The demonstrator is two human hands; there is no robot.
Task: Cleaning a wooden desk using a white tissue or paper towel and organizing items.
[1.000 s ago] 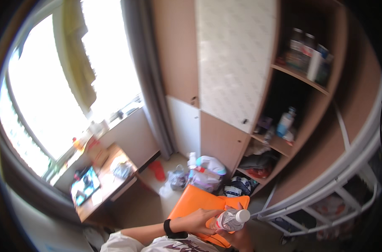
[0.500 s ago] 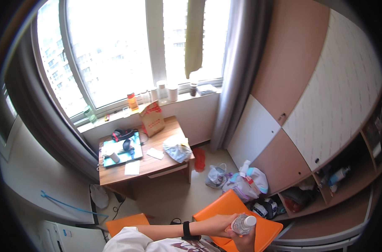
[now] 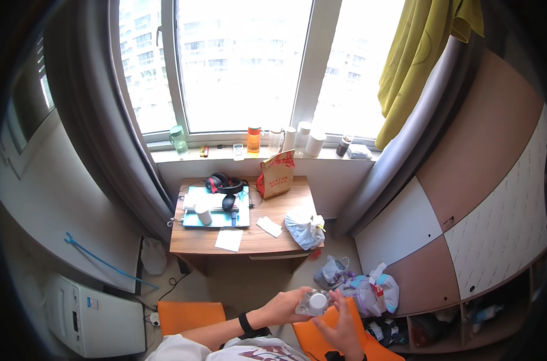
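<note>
My left hand (image 3: 285,304) is wrapped round a clear plastic bottle (image 3: 309,307) with a white cap (image 3: 318,302). The bottle is tilted with its cap toward me, above an orange chair seat (image 3: 312,337). Just to the right of the cap is my right hand (image 3: 344,330), its fingers stretched out and apart. Whether a fingertip still touches the bottle's side is hard to make out. A dark band (image 3: 245,323) circles my left wrist.
Ahead stands a wooden desk (image 3: 267,210) with headphones (image 3: 224,183), a paper bag (image 3: 277,175) and a tied plastic bag (image 3: 305,230). Several bottles line the windowsill (image 3: 213,155). Filled bags (image 3: 369,295) lie by the wardrobe (image 3: 408,274). A second orange seat (image 3: 189,316) and a white appliance (image 3: 99,319) are at left.
My view has swung to the right. The bottle has moved left and up a little in view. My right hand has come off its grip and spread its fingers; my left keeps hold.
</note>
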